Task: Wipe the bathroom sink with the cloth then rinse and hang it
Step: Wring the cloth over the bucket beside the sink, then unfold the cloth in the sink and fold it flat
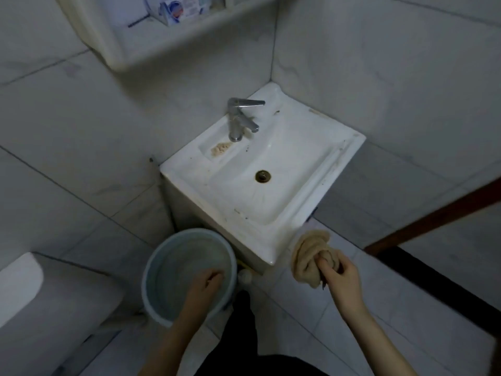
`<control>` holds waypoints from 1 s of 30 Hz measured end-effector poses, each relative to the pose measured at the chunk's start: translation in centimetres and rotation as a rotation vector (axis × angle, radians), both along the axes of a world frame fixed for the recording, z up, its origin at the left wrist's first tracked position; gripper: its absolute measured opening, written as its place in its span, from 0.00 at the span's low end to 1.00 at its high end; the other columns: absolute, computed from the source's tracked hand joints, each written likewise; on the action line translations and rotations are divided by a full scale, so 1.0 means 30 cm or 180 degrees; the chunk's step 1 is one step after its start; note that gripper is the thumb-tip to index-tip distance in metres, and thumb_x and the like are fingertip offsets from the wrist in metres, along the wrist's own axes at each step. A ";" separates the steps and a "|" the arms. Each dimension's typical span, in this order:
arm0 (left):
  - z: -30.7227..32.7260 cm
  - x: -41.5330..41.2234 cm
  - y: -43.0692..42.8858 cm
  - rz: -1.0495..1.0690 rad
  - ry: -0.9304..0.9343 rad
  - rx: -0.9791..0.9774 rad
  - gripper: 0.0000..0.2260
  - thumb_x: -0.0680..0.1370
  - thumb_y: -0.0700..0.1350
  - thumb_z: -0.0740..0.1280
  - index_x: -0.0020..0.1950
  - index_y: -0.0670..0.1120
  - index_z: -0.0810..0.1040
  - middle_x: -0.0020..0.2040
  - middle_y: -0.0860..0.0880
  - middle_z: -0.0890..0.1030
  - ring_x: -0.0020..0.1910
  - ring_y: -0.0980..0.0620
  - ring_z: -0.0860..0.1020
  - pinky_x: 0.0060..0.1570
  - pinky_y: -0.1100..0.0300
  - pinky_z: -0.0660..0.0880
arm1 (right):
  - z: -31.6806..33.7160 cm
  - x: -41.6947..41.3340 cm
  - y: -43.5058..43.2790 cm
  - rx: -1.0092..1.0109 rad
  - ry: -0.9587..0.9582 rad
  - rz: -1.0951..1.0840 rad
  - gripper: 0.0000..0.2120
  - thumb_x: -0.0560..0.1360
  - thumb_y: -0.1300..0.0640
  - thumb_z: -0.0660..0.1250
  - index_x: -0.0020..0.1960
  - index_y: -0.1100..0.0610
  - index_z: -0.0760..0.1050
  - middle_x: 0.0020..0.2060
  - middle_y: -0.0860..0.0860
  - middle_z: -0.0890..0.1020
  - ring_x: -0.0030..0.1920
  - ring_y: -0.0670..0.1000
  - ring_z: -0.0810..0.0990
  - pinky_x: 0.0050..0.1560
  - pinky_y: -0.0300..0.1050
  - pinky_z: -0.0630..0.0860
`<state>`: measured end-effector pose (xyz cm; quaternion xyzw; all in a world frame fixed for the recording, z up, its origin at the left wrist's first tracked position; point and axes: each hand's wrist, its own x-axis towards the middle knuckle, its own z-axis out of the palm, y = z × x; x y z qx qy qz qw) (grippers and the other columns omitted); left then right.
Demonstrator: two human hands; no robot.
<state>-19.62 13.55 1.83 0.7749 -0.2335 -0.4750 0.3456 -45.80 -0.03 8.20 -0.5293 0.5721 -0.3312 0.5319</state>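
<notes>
The right hand (342, 275) is gripping the bunched cloth (311, 257) with fingers closed around it, just beside the near corner of the sink (206, 194), while the left hand (202, 287) is hanging loosely curled, holding nothing, over the bucket (230, 251). Judged from this, wiping is not yet begun; the cloth is wanting opening out flat, then working from the stained ledge by the tap (240, 119) down toward the drain (262, 176).

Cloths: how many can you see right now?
1. The cloth is bunched in the right hand, off the sink's near corner. Others may hang out of view.
</notes>
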 end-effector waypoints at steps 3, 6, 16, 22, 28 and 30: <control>-0.084 -0.138 0.144 0.0124 0.0173 0.0369 0.09 0.81 0.44 0.62 0.44 0.44 0.78 0.45 0.41 0.80 0.49 0.39 0.79 0.49 0.49 0.73 | -0.075 -0.277 0.184 0.0301 0.0165 -0.0437 0.13 0.74 0.63 0.69 0.33 0.57 0.71 0.25 0.48 0.74 0.29 0.47 0.72 0.32 0.42 0.70; -0.130 -0.264 0.271 0.0256 0.0358 0.0629 0.10 0.83 0.42 0.58 0.51 0.40 0.77 0.48 0.41 0.80 0.48 0.41 0.78 0.49 0.52 0.71 | -0.150 -0.535 0.358 0.0518 0.0339 -0.0774 0.14 0.74 0.63 0.70 0.32 0.58 0.71 0.25 0.51 0.73 0.29 0.49 0.71 0.34 0.43 0.68; -0.069 -0.795 0.143 -0.0942 0.0366 0.0548 0.10 0.83 0.45 0.58 0.50 0.45 0.79 0.49 0.44 0.82 0.49 0.43 0.79 0.50 0.53 0.73 | -0.190 -1.101 0.732 0.0903 0.0510 -0.1773 0.11 0.74 0.59 0.70 0.35 0.60 0.73 0.28 0.55 0.74 0.31 0.51 0.72 0.33 0.43 0.67; -0.016 -1.020 -0.099 -0.1533 0.0418 0.0302 0.10 0.83 0.46 0.59 0.51 0.47 0.79 0.49 0.47 0.83 0.48 0.48 0.80 0.48 0.58 0.74 | -0.196 -1.254 0.695 0.0931 0.0487 -0.2227 0.12 0.74 0.59 0.70 0.35 0.60 0.71 0.27 0.57 0.74 0.30 0.54 0.71 0.34 0.46 0.68; -0.076 -1.149 -0.267 -0.1628 0.0588 0.0487 0.10 0.84 0.44 0.58 0.51 0.44 0.78 0.47 0.45 0.81 0.43 0.49 0.78 0.45 0.59 0.72 | -0.253 -1.337 0.484 0.1027 0.0428 -0.2197 0.13 0.75 0.61 0.70 0.34 0.62 0.69 0.27 0.58 0.71 0.30 0.53 0.70 0.34 0.45 0.66; -0.101 -1.173 -0.348 -0.1517 0.0597 0.0548 0.10 0.83 0.44 0.58 0.49 0.45 0.78 0.46 0.46 0.81 0.43 0.49 0.78 0.43 0.60 0.72 | -0.258 -1.362 0.366 0.0992 0.0432 -0.2115 0.14 0.75 0.63 0.69 0.34 0.62 0.69 0.27 0.57 0.71 0.30 0.52 0.69 0.34 0.45 0.67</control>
